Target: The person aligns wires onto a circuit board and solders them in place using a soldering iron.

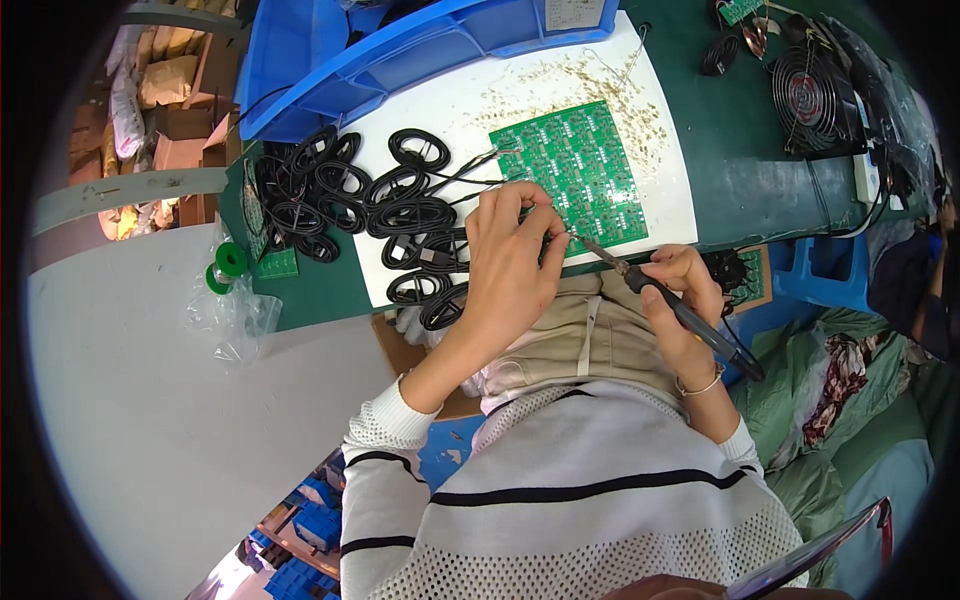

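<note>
A green circuit board panel (590, 175) with rows of small repeated circuits lies on a white sheet (670, 200). My right hand (685, 295) grips a soldering iron (690, 318) by its dark handle. The iron's tip points left and touches or nearly touches the panel's near left edge. Beside that tip, my left hand (512, 255) is closed in a pinch over the same edge. What its fingertips hold is hidden. Left of this hand lie several coiled black cables (415, 215), and thin cable ends run to the panel's upper left corner.
A blue bin (420, 60) stands along the far side of the green table (720, 180). A black fan (805, 100) sits at the far right. Left of the table are a green solder spool (230, 262) and a clear plastic bag (235, 320). Brown debris dots the sheet behind the panel.
</note>
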